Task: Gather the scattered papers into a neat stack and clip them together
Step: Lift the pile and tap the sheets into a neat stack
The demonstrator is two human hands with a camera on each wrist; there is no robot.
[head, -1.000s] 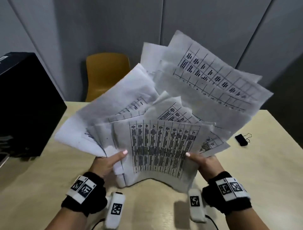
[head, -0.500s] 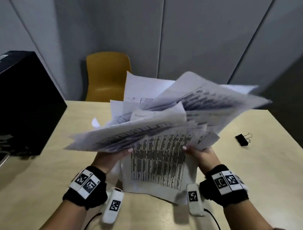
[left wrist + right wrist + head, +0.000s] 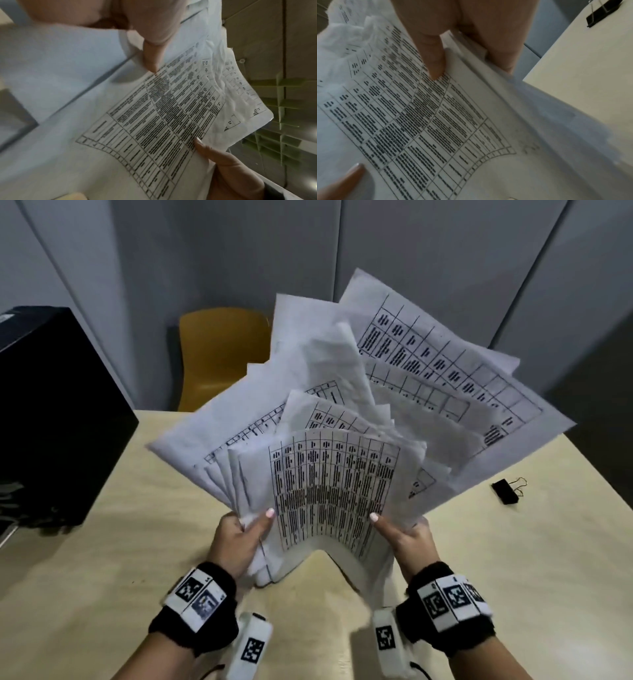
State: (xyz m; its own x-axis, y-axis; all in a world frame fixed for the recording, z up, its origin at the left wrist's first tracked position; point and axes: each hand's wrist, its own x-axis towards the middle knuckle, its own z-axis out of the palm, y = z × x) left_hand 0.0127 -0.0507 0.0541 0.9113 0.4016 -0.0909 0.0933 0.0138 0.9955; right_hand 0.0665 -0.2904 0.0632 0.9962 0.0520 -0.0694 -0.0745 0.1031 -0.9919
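The left hand (image 3: 236, 539) and the right hand (image 3: 407, 537) are gripping the near edge of the papers (image 3: 342, 440), each with a thumb lying on the front sheet. The papers are standing raised above the table (image 3: 513, 559) and fanning out unevenly, far and to the right. A black clip (image 3: 505, 492) is lying on the table to the right, apart from the papers. A yellow chair (image 3: 222, 354) is standing beyond the far edge, and a black box (image 3: 58, 412) is sitting at left.

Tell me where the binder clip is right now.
In the head view the binder clip lies on the table, on the person's right, apart from the fanned papers and beyond the right hand.
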